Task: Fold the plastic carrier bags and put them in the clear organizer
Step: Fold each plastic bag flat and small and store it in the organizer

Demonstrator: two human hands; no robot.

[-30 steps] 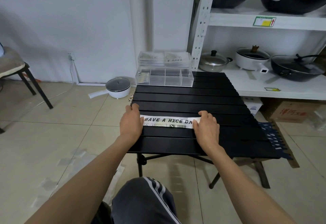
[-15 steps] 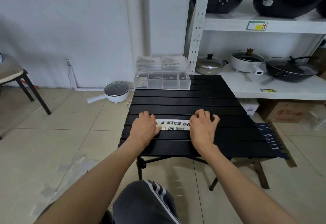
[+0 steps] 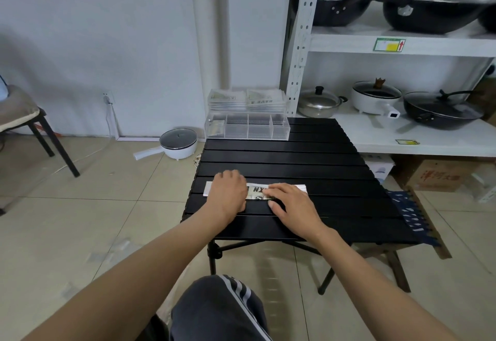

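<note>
The folded carrier bag (image 3: 256, 193), a narrow white strip, is pressed flat on the black slatted counter (image 3: 295, 163) near its front edge. It is held down by the left hand (image 3: 228, 193) with knuckles bent over it, and by the right hand (image 3: 292, 206) with fingers laid straight. If pressure is eased, the slick plastic could likely spring open or slide on the slats. Only "NI" can be read between the hands. The clear organizer (image 3: 247, 126) is set at the far edge.
</note>
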